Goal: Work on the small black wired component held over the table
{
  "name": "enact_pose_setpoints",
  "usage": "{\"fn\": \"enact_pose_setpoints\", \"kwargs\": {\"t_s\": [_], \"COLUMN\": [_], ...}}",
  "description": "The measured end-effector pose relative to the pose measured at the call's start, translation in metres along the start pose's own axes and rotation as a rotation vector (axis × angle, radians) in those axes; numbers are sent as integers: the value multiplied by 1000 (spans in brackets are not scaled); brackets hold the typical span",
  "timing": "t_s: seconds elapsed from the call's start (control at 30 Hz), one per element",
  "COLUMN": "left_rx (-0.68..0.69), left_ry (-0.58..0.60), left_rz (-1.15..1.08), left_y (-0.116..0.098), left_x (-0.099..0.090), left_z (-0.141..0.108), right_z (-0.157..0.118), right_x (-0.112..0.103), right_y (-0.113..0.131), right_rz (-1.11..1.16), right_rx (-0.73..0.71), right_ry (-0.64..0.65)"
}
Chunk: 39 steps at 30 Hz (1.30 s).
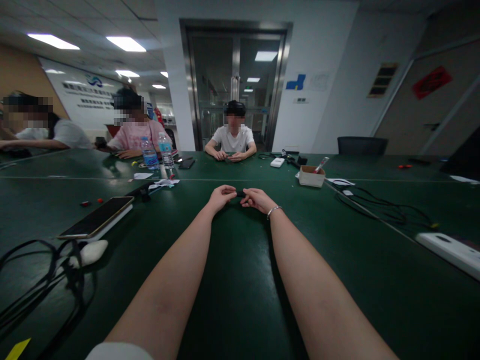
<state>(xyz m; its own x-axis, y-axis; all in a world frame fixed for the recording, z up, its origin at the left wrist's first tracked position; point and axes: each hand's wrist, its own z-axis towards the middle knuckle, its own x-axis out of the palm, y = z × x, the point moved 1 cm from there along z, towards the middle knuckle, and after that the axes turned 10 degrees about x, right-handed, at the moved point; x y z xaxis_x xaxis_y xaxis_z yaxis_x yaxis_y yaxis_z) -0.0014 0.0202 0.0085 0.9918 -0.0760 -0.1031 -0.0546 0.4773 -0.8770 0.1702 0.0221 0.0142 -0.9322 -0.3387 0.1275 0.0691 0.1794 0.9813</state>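
Observation:
Both my arms stretch forward over a dark green table [240,280]. Between my fingertips is a small dark object [240,194], too small and dim to name. My left hand [222,198] pinches its left side with thumb and fingers. From the other side, my right hand [258,200] closes its fingers on the same object, and a silver bangle [273,212] circles that wrist. The two hands are almost touching, just above or on the tabletop; which of these I cannot tell.
To the left lie a phone [98,218] on a white box, a white mouse-like object [90,252] and black cables [41,295]. Water bottles [165,149] stand farther back. A small box [312,177], cables [390,202] and a white power strip [452,250] are right. Other people [233,135] sit across.

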Motion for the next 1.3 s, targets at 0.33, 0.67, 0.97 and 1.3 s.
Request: {"fn": "enact_pose_setpoints", "kwargs": {"t_s": [0.33, 0.67, 0.97, 1.3], "left_rx": [4, -2, -13, -1], "left_ry": [14, 8, 1, -14], "left_rz": [-22, -10, -2, 7], "left_y": [-1, -1, -2, 1], "left_x": [-1, -2, -2, -1], "left_z": [0, -1, -1, 0], "right_z": [2, -2, -1, -6], "right_x": [-1, -1, 0, 0], "right_y": [-1, 2, 3, 5], "right_rz": [16, 43, 39, 82], "right_rx": [18, 1, -22, -20], "right_ry": [-13, -33, -29, -11]}}
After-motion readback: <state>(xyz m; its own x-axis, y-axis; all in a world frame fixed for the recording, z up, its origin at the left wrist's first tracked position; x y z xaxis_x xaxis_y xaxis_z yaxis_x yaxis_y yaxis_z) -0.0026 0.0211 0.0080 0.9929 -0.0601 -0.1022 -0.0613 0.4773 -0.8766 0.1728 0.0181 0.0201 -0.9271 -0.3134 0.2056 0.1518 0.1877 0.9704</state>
